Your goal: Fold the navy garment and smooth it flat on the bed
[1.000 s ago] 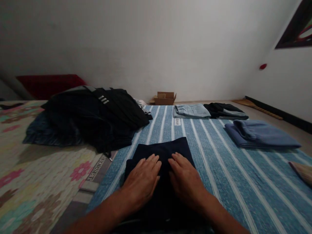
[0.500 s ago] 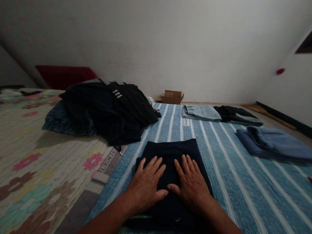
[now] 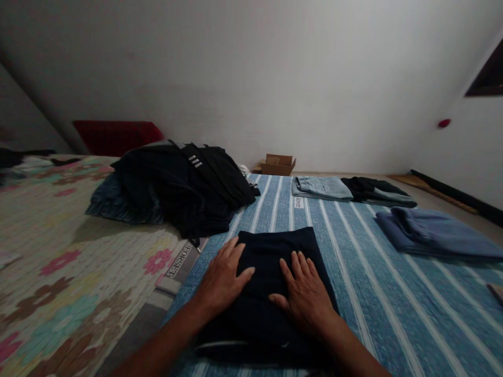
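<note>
A folded dark navy garment lies flat on the blue striped bedding right in front of me; its exact kind is hard to tell. My left hand rests along the garment's left edge, thumb pointing inward and fingers stretched out. On the right half of the cloth, my right hand lies flat with its fingers spread. Neither hand grips anything.
To the left, a heap of dark clothes sits across the floral bedding. Folded light jeans, a folded black garment and folded blue jeans lie to the right. A cardboard box stands by the wall.
My left hand has slid left and away from me to the garment's left edge. My right hand stays in nearly the same place. The view has tilted up slightly.
</note>
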`<state>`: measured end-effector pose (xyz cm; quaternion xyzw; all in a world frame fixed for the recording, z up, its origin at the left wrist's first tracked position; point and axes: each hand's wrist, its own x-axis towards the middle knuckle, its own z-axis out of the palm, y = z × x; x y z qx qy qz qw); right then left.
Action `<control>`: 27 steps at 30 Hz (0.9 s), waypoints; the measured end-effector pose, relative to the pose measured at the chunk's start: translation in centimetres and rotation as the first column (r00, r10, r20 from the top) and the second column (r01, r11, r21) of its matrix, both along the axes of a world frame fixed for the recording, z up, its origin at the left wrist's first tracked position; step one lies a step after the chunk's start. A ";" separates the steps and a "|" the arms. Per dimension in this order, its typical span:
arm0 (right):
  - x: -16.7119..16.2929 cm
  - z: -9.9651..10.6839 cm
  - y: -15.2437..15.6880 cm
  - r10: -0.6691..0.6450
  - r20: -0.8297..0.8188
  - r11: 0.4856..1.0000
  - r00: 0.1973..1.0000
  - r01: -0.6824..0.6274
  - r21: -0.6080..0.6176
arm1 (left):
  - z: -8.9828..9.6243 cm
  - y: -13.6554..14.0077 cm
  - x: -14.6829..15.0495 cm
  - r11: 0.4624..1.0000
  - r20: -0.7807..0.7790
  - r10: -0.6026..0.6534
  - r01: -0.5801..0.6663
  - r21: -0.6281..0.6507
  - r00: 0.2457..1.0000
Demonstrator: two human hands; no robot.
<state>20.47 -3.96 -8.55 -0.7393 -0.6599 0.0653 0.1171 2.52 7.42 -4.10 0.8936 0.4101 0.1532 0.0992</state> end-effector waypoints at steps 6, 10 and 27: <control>0.1 0.1 0.0 0.000 -0.030 1.000 1.000 0.001 0.025 | -0.1 0.9 -0.9 0.902 0.028 0.327 -0.303 -0.307 0.944; 0.0 0.2 -0.2 -0.005 -0.051 0.999 0.999 0.006 0.033 | 0.2 1.1 -1.1 0.823 0.081 0.424 -0.346 -0.450 0.902; 11.4 5.5 9.7 -0.024 -0.120 0.982 0.993 0.000 -0.191 | 0.5 1.8 -1.5 0.695 0.177 0.463 -0.232 -0.680 0.869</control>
